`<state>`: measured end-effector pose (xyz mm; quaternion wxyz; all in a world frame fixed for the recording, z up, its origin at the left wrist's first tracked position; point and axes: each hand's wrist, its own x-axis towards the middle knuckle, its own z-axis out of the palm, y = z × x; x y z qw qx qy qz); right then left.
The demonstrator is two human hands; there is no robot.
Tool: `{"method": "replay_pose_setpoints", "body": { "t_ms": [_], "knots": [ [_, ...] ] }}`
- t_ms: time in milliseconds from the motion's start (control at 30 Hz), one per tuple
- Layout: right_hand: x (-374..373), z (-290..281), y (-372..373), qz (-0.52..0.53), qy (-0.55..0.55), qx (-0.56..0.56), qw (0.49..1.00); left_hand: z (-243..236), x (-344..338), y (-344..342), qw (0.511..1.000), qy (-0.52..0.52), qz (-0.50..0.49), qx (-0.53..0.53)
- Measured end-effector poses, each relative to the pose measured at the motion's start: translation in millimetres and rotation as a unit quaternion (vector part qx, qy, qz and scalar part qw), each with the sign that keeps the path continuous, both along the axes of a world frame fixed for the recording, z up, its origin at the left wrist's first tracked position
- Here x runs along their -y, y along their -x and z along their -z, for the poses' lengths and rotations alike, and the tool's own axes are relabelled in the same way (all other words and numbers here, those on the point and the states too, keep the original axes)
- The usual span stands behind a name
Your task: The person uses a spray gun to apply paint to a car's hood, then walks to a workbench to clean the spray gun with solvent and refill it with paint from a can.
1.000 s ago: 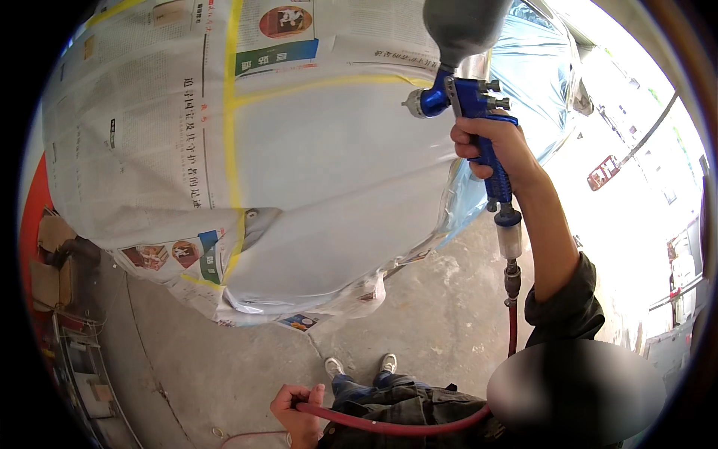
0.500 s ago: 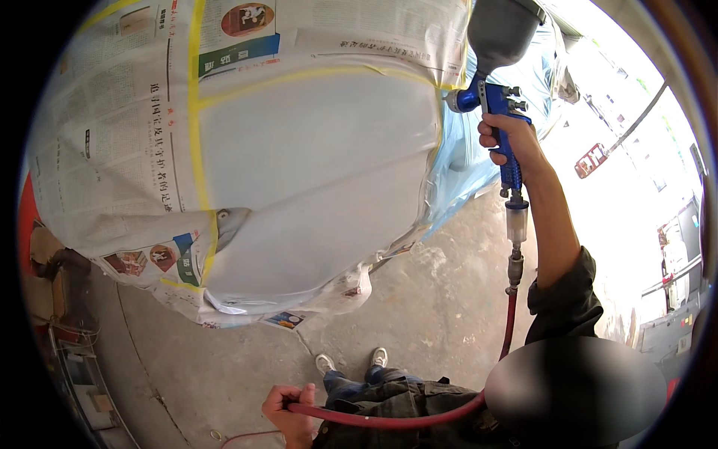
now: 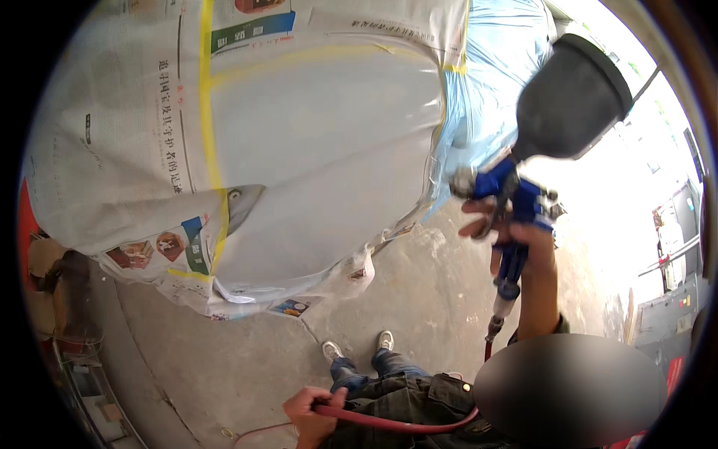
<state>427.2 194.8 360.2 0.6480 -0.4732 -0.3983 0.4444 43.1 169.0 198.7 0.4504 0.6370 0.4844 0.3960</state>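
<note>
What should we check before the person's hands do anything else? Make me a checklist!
1. Blue pistol-shaped spray gun in right hand: ok, held with a tilt.
2. Rounded dark-grey cup attached to the gun: ok.
3. Cup's contents: cannot tell, its walls hide them.
4. Flexible red hose in left hand: ok, gripped.
5. Yellow tape strip along the smooth light-grey panel's left edge: ok.
6. Right finger placement: cannot tell, blurred.

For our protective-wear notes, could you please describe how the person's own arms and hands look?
The left hand and the motion-blurred right hand show no gloves. The right forearm is bare up to a dark sleeve, mostly out of sight. No left sleeve can be made out.
</note>
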Motion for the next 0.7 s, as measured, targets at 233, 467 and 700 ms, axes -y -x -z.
{"method": "replay_pose_setpoints", "body": {
  "t_ms": [233,467,700],
  "knots": [
    [123.6,80.0,42.0,0.093,0.092,-0.073,0.989,21.7,-5.6,18.8,0.969,-0.054,0.227,-0.078],
    [215.4,109.2,121.8,0.155,0.191,-0.115,0.962,142.7,8.5,94.8,0.937,0.020,0.344,-0.063],
    [263.3,138.0,210.8,0.171,0.115,-0.145,0.968,380.0,72.5,284.6,0.872,-0.003,0.337,-0.356]
  ]
}}
